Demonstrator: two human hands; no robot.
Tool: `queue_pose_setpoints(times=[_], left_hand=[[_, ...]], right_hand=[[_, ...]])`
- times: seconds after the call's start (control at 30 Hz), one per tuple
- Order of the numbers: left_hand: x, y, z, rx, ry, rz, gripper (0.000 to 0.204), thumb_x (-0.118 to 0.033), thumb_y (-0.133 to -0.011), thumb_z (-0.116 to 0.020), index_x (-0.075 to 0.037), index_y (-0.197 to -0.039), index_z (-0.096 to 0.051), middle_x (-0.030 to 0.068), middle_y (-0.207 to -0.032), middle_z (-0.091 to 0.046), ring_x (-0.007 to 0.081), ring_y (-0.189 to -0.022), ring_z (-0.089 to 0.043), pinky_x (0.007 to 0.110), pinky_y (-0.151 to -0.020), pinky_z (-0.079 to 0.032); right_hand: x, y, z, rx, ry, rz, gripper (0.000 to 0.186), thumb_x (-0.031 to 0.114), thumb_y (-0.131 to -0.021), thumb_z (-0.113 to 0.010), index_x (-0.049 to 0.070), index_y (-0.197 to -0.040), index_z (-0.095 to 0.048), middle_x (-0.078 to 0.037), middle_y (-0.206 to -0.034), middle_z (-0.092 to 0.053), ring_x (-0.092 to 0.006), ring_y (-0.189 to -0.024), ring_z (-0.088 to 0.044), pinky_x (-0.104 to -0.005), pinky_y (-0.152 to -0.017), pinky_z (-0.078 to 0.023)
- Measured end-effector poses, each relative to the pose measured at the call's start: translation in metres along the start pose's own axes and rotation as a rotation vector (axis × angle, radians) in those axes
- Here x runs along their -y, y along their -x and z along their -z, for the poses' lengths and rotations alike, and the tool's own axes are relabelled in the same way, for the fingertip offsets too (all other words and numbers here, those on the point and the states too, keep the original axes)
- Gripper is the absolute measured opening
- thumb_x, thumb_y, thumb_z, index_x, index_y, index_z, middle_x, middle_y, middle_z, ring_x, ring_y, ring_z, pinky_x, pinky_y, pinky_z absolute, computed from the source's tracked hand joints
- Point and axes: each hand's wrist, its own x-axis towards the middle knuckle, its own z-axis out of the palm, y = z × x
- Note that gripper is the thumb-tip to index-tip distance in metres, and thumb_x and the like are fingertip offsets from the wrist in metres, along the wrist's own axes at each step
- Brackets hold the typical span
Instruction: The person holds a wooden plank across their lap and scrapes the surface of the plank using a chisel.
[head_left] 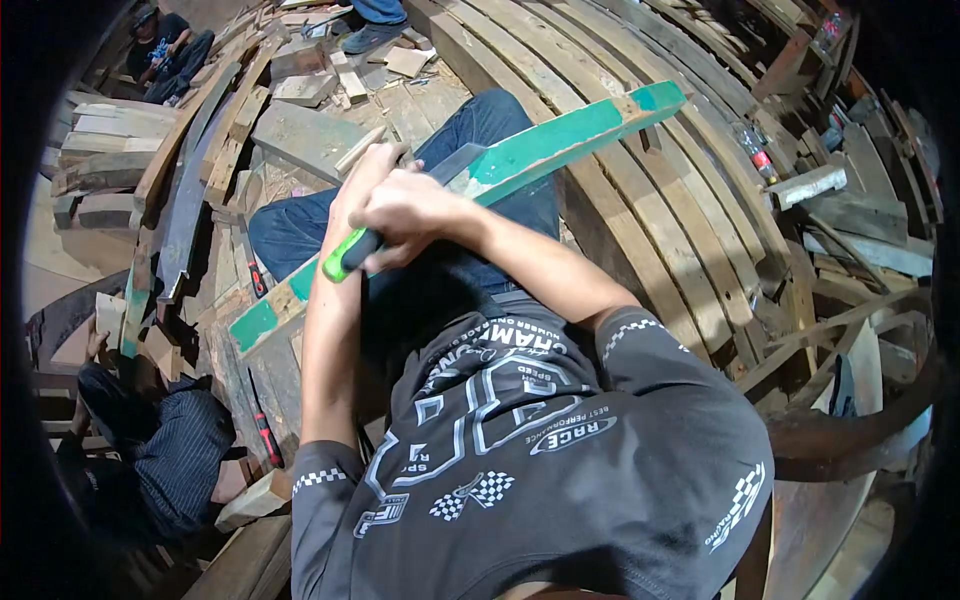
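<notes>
"Where does this view look from?"
"The wearer's head: left of two fisheyes set side by side."
"Facing?"
"Downward and outward, over the shirt (pixel 620 490) to the left hand (pixel 378 165) and right hand (pixel 415 205), then the beams (pixel 625 230)."
"How near?"
"The shirt is closest, filling the lower middle; both hands are near, a co-worker (pixel 180 440) is farther off at lower left, and edges bend toward the dark rim."

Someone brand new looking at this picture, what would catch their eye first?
Probably the green board, lying slantwise across the person's lap. Next, the bright green and black handle gripped in the right hand, near the middle of the picture. Then the row of long beams to the right of the person's knees.
</notes>
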Motion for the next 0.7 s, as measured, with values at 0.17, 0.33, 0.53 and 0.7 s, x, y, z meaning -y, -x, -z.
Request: queue_pose_setpoints(times=[0.17,0.33,0.53,0.7], left_hand=[[0.016,-0.021,0.011,0.078,-0.691,-0.403,0.03,-0.029,-0.089,-0.071,-0.003,-0.102,-0.071,0.0227,-0.096,-0.071,0.0363,-0.097,-0.069,0.045,-0.096,-0.044],[0.026,-0.029,0.005,-0.067,-0.796,-0.552,0.024,-0.023,-0.087,-0.07,-0.001,-0.095,-0.071,0.0267,-0.086,-0.069,0.0433,-0.085,-0.069,0.05,-0.075,-0.053],[0.013,0.014,0.01,-0.029,-0.627,-0.447,0.045,-0.014,-0.086,-0.061,-0.003,-0.129,-0.062,0.0159,-0.128,-0.065,0.0257,-0.122,-0.061,0.038,-0.112,-0.04],[0.015,0.033,0.004,-0.082,-0.546,-0.502,0.049,-0.01,-0.088,-0.058,-0.004,-0.137,-0.057,0.0162,-0.141,-0.056,0.0323,-0.139,-0.048,0.04,-0.119,-0.035]], right_hand=[[-0.074,0.056,0.057,-0.162,-0.061,-0.365,0.041,0.041,-0.071,-0.076,0.007,-0.095,-0.075,-0.019,-0.072,-0.068,-0.0384,-0.069,-0.069,-0.0461,-0.064,-0.055],[-0.078,0.069,0.051,-0.327,0.096,-0.356,0.04,0.034,-0.061,-0.078,0.006,-0.09,-0.074,-0.019,-0.071,-0.066,-0.0348,-0.073,-0.069,-0.0433,-0.064,-0.052],[-0.005,0.017,0.027,-0.401,-0.064,0.158,0.042,0.038,-0.059,-0.083,0.015,-0.091,-0.068,-0.01,-0.068,-0.065,-0.0366,-0.066,-0.065,-0.044,-0.06,-0.051],[0.007,0.018,0.028,-0.209,0.042,0.02,0.047,0.047,-0.063,-0.084,0.014,-0.091,-0.067,-0.012,-0.07,-0.067,-0.0362,-0.067,-0.067,-0.0466,-0.062,-0.052]])
